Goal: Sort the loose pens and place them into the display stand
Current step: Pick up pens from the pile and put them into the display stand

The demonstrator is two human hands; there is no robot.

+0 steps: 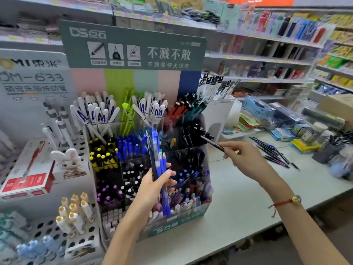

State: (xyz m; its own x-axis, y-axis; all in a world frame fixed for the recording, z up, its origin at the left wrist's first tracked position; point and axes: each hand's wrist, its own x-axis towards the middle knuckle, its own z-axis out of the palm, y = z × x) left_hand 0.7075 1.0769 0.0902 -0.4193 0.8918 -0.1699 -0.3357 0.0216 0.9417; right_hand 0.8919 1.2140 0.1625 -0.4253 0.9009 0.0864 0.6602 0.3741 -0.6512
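Note:
A tiered clear display stand (198,211) with a green header holds pens sorted by colour in its compartments. My left hand (154,183) grips a bundle of blue and dark pens (157,155), held upright in front of the stand. My right hand (241,156) pinches a single black pen (213,143) by one end. Its other end points left at the stand's right-hand compartment of black pens (193,134). Loose dark pens (273,153) lie in a pile on the counter to the right.
A white peg-hole rack (47,226) with yellow-capped and blue pens stands to the left, beside a red box (28,178) and a bunny figure (66,159). Stationery packs and a white bin (219,109) crowd the counter's far right. Shelves of goods line the back.

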